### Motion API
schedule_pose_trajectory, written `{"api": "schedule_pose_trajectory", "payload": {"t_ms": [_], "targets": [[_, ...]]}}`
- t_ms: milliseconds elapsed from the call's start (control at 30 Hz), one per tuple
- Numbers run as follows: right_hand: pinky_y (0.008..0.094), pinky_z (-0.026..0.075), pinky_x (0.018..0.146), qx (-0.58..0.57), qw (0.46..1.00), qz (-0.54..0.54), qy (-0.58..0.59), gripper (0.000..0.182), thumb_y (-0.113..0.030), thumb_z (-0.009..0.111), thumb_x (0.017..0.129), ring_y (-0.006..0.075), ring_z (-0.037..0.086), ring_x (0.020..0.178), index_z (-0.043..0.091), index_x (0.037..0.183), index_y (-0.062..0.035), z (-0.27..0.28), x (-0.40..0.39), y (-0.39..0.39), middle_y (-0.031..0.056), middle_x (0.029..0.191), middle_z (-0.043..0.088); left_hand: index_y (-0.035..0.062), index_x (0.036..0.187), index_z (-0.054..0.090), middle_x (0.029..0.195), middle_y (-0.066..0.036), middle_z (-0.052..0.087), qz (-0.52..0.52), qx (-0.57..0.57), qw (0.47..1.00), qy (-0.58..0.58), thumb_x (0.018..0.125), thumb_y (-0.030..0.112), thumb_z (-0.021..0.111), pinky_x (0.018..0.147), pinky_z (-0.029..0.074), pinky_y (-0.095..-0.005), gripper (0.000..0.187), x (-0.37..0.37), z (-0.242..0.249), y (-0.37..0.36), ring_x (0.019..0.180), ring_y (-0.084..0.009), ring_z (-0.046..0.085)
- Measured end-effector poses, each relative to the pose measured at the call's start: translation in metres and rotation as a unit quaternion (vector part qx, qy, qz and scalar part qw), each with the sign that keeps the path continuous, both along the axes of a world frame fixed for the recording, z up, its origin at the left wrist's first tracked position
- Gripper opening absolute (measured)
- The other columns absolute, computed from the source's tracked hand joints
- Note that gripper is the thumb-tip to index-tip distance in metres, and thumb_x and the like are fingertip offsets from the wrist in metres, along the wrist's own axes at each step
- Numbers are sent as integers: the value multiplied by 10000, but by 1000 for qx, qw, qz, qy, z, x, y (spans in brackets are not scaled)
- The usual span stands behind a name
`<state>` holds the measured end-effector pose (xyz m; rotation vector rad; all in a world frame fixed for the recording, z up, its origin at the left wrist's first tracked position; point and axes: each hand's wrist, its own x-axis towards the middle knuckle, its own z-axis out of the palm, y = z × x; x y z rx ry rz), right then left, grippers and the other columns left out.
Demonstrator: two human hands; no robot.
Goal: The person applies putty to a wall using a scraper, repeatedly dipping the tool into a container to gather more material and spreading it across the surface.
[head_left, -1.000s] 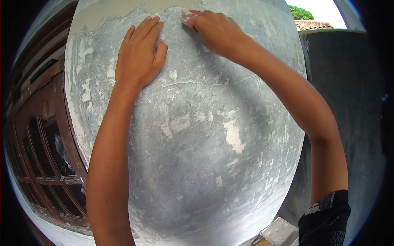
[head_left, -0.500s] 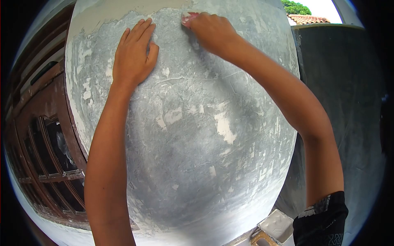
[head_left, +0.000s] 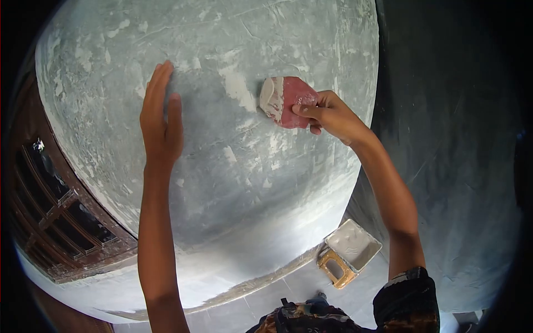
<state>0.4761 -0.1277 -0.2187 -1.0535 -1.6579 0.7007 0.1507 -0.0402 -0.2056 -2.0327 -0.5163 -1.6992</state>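
A red putty spreader [head_left: 298, 102] is pinched between the thumb and fingers of my right hand [head_left: 336, 117], its left side coated in pale putty. Behind it is a grey wall [head_left: 222, 183] marked with rough whitish patches and streaks. My left hand [head_left: 160, 119] is open at the wall to the left, fingers stretched upward and the thumb apart from them. Between the two hands a larger off-white patch shows on the wall surface.
A tray of pale putty [head_left: 354, 243] with a yellowish handled frame [head_left: 336, 270] beside it rests on the floor below. To the left is a brown wooden window frame [head_left: 69, 208] with dark panes; on the right stands a dark wall [head_left: 444, 139].
My view has tipped downward. My right hand has come down from the upper wall, and the spreader now shows its broad face. My left hand is lower too, still open.
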Motion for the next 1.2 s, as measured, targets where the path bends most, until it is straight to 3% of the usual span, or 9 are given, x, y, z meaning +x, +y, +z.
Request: {"api": "schedule_pose_trajectory", "payload": {"t_ms": [67,200,333,567,933,1000,1100,1167,1200], "targets": [[260,415,533,-45,995,10,90,221,-201,709,970,76,491,572,717,834,-27,-42,21,-5,16,694,617,11,1473,515,1524,-178,522,-24,-40,999,-7,1087,267,418,1215,331,-483,473,26,-47,-13,1471,-348,429],[263,457,556,-64,988,-4,141,264,-255,686,1004,75,504,587,729,865,-35,-122,72,-11,-4,715,626,0,1480,501,1536,-192,504,-71,-126,989,-14,1091,297,396,1209,346,-496,501,91,-130,-37,1471,-360,426],[268,526,603,-144,968,-19,205,272,-281,679,1012,99,620,666,729,947,-22,-186,119,-22,43,810,689,-14,1486,487,1545,-198,492,-116,-190,975,-5,1069,235,402,1213,338,-499,494,171,-195,-42,1477,-373,414],[294,614,662,-239,946,-57,209,283,-191,668,1011,129,683,740,699,1128,65,-298,218,-28,100,897,723,-22,1483,482,1552,-228,470,-144,-374,916,7,1048,170,428,1210,332,-498,478,296,-300,-48,1483,-391,397],[356,673,740,-410,872,-131,233,319,-127,674,955,242,747,893,628,1106,150,-538,290,-55,206,1013,708,-5,1455,516,1501,-247,517,-123,-598,790,55,1030,137,495,1179,378,-478,448,389,-500,-78,1414,-407,479],[358,671,738,-408,880,-177,164,341,-131,684,916,276,760,843,624,1043,179,-583,296,-63,224,934,707,-3,1468,502,1507,-219,522,-119,-632,763,66,1062,170,464,1201,342,-450,443,392,-534,-89,1433,-369,466],[399,626,686,-449,867,-208,54,246,-122,656,871,319,760,778,656,917,120,-622,294,-74,238,871,717,-13,1451,521,1486,-227,541,-107,-665,736,63,1057,175,470,1196,349,-449,439,382,-573,-100,1421,-370,482],[428,606,675,-468,857,-214,5,198,-111,641,863,337,752,749,669,887,84,-664,295,-84,238,865,721,-27,1432,532,1445,-272,559,-102,-683,721,61,1041,169,482,1160,395,-472,440,379,-595,-112,1378,-430,509],[454,589,701,-430,871,-217,-96,171,-103,630,849,353,738,752,676,880,59,-689,295,-90,236,872,716,-27,1432,532,1445,-272,559,-101,-689,715,63,1041,169,482,1160,395,-472,440,377,-606,-118,1378,-430,509]]}}
